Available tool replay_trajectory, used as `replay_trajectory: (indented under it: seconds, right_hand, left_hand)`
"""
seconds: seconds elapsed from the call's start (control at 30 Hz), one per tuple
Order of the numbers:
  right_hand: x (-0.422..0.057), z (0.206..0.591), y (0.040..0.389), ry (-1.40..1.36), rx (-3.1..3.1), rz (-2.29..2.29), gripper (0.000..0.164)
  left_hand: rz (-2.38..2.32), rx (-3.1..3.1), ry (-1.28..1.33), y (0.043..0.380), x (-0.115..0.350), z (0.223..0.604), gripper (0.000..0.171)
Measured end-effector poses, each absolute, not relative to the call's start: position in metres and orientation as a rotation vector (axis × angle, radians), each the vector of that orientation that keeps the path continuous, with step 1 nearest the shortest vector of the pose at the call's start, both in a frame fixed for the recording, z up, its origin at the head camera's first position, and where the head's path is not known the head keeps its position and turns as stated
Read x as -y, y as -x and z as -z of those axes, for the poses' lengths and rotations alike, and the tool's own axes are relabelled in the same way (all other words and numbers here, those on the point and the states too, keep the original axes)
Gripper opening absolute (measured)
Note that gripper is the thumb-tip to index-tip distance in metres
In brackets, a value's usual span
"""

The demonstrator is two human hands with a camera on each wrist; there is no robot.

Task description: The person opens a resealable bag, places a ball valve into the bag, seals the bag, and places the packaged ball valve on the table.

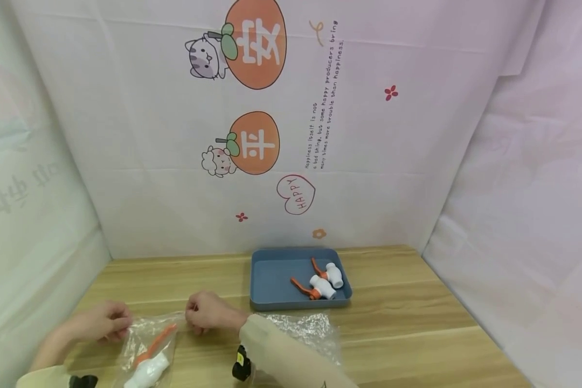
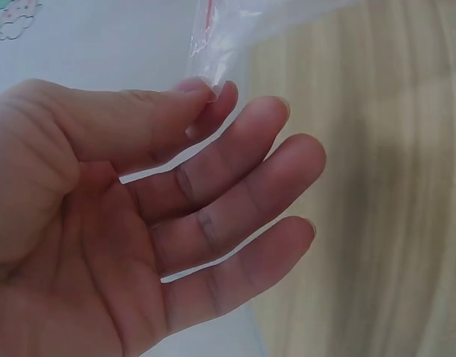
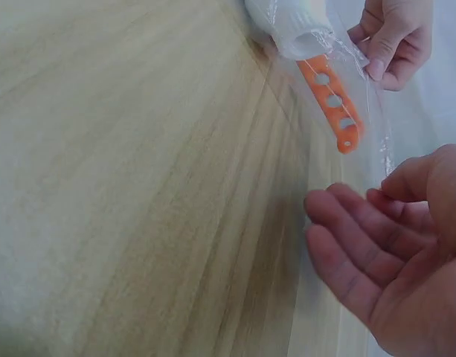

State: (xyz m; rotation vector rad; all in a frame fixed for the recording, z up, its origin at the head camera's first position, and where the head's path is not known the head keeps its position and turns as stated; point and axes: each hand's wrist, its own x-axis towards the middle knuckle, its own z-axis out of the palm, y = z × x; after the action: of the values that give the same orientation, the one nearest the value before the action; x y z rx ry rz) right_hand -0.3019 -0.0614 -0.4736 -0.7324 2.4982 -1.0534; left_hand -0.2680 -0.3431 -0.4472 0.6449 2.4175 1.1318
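A clear zip-lock bag (image 1: 137, 345) is held up between both hands, with a white ball valve (image 1: 147, 371) inside it. The valve's orange lever handle (image 3: 333, 104) points up toward the bag's mouth. My left hand (image 1: 102, 322) pinches one top corner of the bag between thumb and index finger, as the left wrist view shows; its other fingers are spread loosely. At the opposite corner my right hand (image 1: 212, 312) pinches the bag's edge with thumb and index finger. A red line on the bag shows in the left wrist view near the pinching fingertips.
A blue tray (image 1: 276, 305) stands at the back of the wooden table (image 1: 407, 323), with two white valves (image 1: 323, 287) with orange handles at its right side. Another clear plastic bag (image 1: 310, 331) lies in front of the tray, partly behind the right sleeve. Printed white cloth surrounds the table.
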Motion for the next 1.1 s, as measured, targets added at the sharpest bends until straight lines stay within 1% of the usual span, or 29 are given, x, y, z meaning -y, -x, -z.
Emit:
replay_trajectory:
  seconds: [0.13, 0.33, 0.47, 0.6, 0.73, 0.87, 0.97, 1.1]
  right_hand:
    - [0.061, 0.475, 0.303, 0.687, -2.487, 1.040, 0.014]
    - [0.054, 0.472, 0.303, 0.697, -2.479, 0.991, 0.013]
    - [0.048, 0.468, 0.303, 0.722, -2.457, 0.975, 0.014]
    - [0.042, 0.458, 0.301, 0.827, -2.405, 0.927, 0.017]
    - [0.033, 0.448, 0.298, 1.035, -2.402, 0.763, 0.018]
    - [0.022, 0.445, 0.297, 1.238, -2.392, 0.595, 0.022]
    - [0.010, 0.444, 0.296, 1.278, -2.360, 0.592, 0.024]
    - [-0.007, 0.439, 0.293, 1.289, -2.365, 0.612, 0.023]
  left_hand:
    - [-1.106, -2.445, -0.606, 0.271, 0.346, 0.453, 0.019]
    - [-1.090, -2.483, -0.490, 0.273, 0.350, 0.459, 0.017]
    - [-1.016, -2.574, -0.432, 0.271, 0.348, 0.455, 0.022]
    - [-0.873, -2.728, -0.390, 0.268, 0.334, 0.440, 0.028]
    - [-0.841, -2.780, -0.430, 0.266, 0.317, 0.420, 0.033]
    - [-0.794, -2.815, -0.468, 0.261, 0.303, 0.407, 0.031]
    - [-0.783, -2.816, -0.474, 0.258, 0.293, 0.401, 0.031]
    - [-0.782, -2.804, -0.467, 0.258, 0.274, 0.397, 0.034]
